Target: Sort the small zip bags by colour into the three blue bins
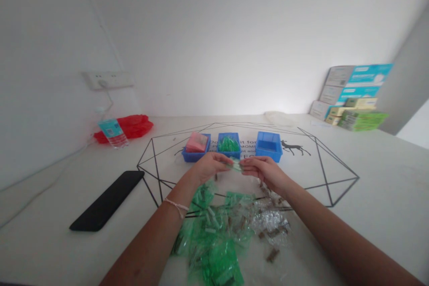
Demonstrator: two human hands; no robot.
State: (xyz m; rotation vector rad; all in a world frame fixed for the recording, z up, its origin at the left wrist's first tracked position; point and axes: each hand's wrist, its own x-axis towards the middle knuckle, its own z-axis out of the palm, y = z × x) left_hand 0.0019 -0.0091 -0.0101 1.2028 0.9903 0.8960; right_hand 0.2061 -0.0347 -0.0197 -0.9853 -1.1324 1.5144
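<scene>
Greenish, see-through small packet (236,165) held up between both hands, over the counter (368,214). Left hand (206,167) has fingertips together on its left end, right hand (268,172) pinches the right end; so the grip is closed on it from two sides. Contents blurred, can't tell what's inside or whether it's open.

Step in hand, as judged: two-handed handling of one packet, maybe straightening or working its edge. Any next move from this hold calls for light, even finger pressure, since the film looks thin and could slip or crumple.

Just beyond the grip, left to right: left bin (193,157) with pink sheets or packets (196,142), middle bin (235,154) with green pieces (228,144), right bin (268,154). All blue plastic, upright.

Nearer the body than the grip: loose pile of green packets (219,259), plus clear packets (268,221) toward the right, with brownish bits among them. Some overlap, exact count unclear.

Well left of the grip, a black flat slab (107,202), probably a phone; farther off, bottle (113,133) beside red bag (137,126). Far right, stacked boxes (365,78).
</scene>
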